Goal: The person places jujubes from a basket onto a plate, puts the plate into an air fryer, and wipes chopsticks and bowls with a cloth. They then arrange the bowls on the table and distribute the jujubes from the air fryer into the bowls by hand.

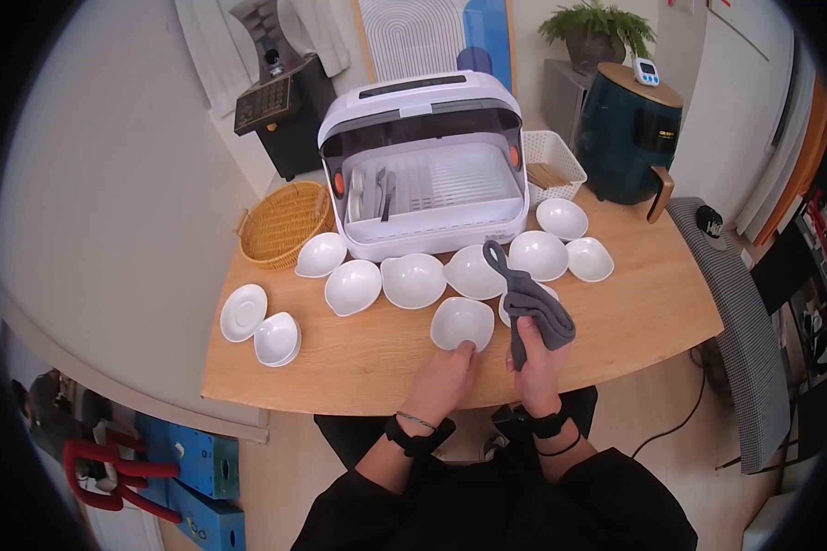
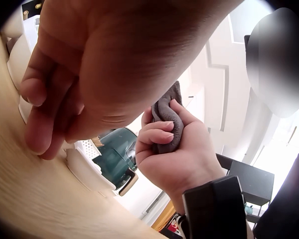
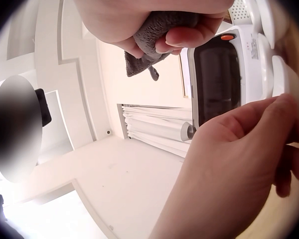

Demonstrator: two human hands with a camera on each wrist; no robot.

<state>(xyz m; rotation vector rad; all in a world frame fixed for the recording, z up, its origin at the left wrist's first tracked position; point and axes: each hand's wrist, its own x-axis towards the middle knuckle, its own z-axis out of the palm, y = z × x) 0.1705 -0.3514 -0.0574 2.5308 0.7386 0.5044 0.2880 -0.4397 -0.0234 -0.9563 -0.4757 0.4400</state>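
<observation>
My left hand (image 1: 441,381) is at the near edge of a white bowl (image 1: 462,324), its thumb on the rim and the other fingers curled lower down. In the right wrist view, the left hand (image 3: 229,159) pinches that bowl's rim (image 3: 284,79). A folded dark grey cloth (image 1: 538,308) is gripped upright in my right hand (image 1: 539,372), a loop of it sticking up over the bowls behind. The left wrist view shows the right hand's (image 2: 177,149) fingers wrapped round the cloth (image 2: 167,117). Part of another bowl (image 1: 508,312) is hidden behind the cloth.
Several white bowls (image 1: 413,281) stand before a white dish cabinet (image 1: 423,241) holding cutlery. Two stacks or dishes (image 1: 244,313) lie at the left. Behind are a wicker basket (image 1: 285,225), a white basket (image 1: 553,158) and a green air fryer (image 1: 627,138).
</observation>
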